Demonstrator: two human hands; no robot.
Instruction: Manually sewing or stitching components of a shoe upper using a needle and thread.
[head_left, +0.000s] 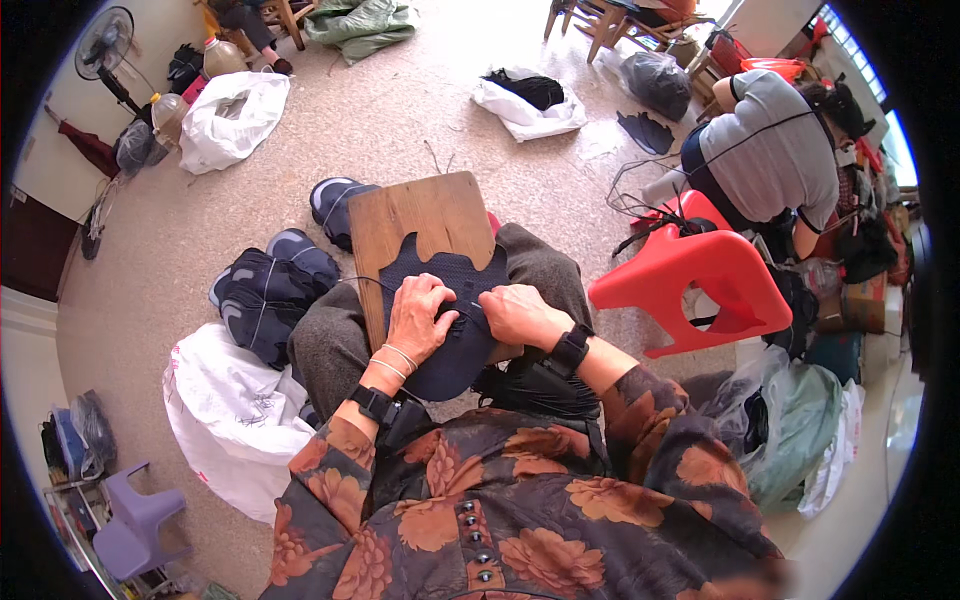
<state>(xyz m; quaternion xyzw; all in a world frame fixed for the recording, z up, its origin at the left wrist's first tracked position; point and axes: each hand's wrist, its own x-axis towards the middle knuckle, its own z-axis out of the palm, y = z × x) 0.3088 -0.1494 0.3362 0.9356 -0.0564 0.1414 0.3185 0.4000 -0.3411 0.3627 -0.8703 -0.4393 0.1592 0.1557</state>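
Open floor at 12 o'clock; red stool crowds 3 o'clock. Left hand, right hand together, pressing dark shoe upper on wooden board.

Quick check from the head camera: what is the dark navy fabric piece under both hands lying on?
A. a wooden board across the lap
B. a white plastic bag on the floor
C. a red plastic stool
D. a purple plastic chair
A: the dark navy fabric piece lies on the wooden board set across the person's lap, with the left hand and right hand pressed on it.
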